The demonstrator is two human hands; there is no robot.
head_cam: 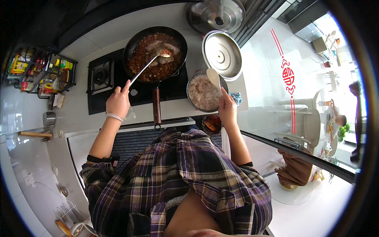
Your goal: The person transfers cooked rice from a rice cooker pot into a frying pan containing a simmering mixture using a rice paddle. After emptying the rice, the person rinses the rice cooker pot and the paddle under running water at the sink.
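Note:
My left hand [118, 102] grips the handle of a metal spoon [145, 68], whose bowl rests on food in a dark wok [125, 59]. Reddish-brown chopped food fills the wok, with paler clumps around the spoon. The wok sits on the black gas hob, its wooden handle [157, 103] pointing toward me. With my right hand [228, 108] I hold a pale rice paddle [213, 77] over a round bowl [192, 102] of cooked rice [204, 93]. The paddle's head lies near the bowl's far rim; whether it touches the rice, I cannot tell.
A metal lid [207, 56] lies beyond the rice bowl, with a larger steel lid [231, 14] behind. An empty burner [100, 77] and a spice rack [44, 72] are at the left. A blue-white cloth [237, 98] lies right of the bowl. A person sits beyond the glass.

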